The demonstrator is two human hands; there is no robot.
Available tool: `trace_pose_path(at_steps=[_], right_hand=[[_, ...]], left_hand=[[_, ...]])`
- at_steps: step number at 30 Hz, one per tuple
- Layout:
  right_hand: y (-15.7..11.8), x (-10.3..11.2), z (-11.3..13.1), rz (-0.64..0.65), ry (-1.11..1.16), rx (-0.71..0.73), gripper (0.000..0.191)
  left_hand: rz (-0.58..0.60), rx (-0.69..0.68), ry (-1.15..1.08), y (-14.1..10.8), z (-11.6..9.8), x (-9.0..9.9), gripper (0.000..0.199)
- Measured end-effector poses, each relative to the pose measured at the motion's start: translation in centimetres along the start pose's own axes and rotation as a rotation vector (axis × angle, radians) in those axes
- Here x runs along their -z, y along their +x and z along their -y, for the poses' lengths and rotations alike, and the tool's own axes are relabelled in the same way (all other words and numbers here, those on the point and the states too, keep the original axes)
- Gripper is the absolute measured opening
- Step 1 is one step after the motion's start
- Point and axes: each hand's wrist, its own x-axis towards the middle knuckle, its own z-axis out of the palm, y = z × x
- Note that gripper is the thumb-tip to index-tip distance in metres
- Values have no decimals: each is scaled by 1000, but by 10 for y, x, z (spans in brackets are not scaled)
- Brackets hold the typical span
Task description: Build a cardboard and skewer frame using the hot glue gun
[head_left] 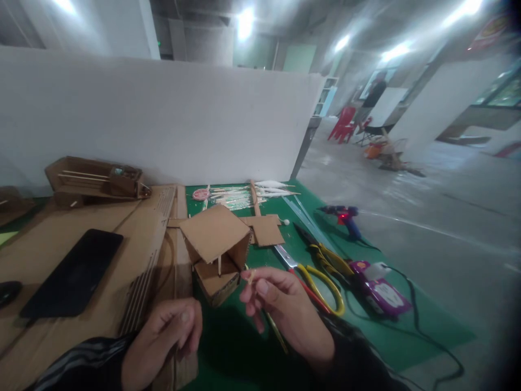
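Observation:
A small cardboard box [215, 233] with a raised flap and a thin stick inside stands on the green table top [228, 347], just beyond my hands. My right hand [285, 307] is beside its front right corner, thumb and forefinger pinched on a tiny pale piece [251, 277] too small to name. My left hand [169, 331] rests near the edge of the brown cardboard sheet, fingers curled in; whatever they may hold is hidden. A thin stick [277, 331] lies below my right hand.
Scissors [321, 288], pliers [325, 255], a purple-labelled bottle [380, 290] and a glue gun [345, 217] with a cable lie right. A black phone [73, 271] is left. Thin sticks [232, 196] lie behind the box, before a white partition [163, 119]. A person [374, 92] stands far off.

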Motion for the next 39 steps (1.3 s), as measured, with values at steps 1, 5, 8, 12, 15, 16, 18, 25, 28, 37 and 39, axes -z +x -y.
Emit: trace_pose_path(at_steps=[1,5,8,12,15,16,18,25,28,37,39], right_hand=[[0,-1,1,-23,-7,1,13],[1,-3,6,-100,-4,-2,15],[2,-5,8,-104,9,-15,22],[4,-5,6,-100,71,0,24],[4,1,15,-86,82,42,24],[3,4,22,-95,61,68,24],[-2,14,44,-153,-19,163,22],[-27,44,117,-604,-342,679,19],[-32,44,117,-637,-431,685,24],[-24,12,62,-246,-411,292,15],[-21,5,44,-171,-319,173,18]], left_hand=[[2,-15,-8,0,1,0,56],[24,-49,-57,-1,4,1,53],[29,-38,-92,-2,2,0,52],[44,8,-78,-1,-4,-3,52],[36,-15,-47,-1,-7,-2,53],[35,-18,-34,-1,-7,-2,53],[43,-18,-19,-1,-7,-1,52],[-15,2,-20,1,-5,-6,51],[-100,-12,51,3,-5,-8,52],[-305,-34,151,-6,-7,-25,31],[-315,-44,168,-9,-5,-27,30]])
